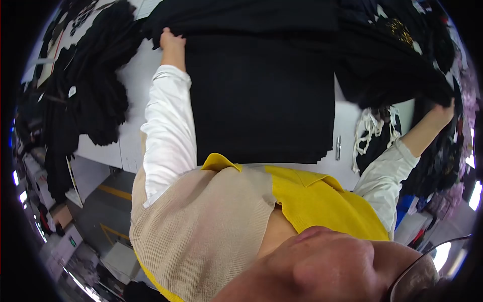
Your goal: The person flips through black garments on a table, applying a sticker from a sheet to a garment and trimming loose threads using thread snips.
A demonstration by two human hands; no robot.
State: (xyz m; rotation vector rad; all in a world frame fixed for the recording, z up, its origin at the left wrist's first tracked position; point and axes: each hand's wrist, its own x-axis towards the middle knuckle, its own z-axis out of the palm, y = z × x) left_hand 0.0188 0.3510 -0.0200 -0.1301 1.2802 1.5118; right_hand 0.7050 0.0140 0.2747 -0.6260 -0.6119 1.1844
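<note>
I can't read a single word, number or brand from where I stand. A small white tag point(72, 91) shows on the heap of crumpled black garments point(100, 68) to my left, but any print on it is too small to read. Faint dark marks point(132, 164) on the smooth white tabletop point(100, 150), by my left sleeve point(168, 116), are just as illegible. A little green sign point(73, 242) on a pale panel point(59, 246) behind me at left stays a blur.

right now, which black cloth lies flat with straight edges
The wide middle cloth; the left heap is crumpled, the cloth at the right hand slants loosely.
</note>
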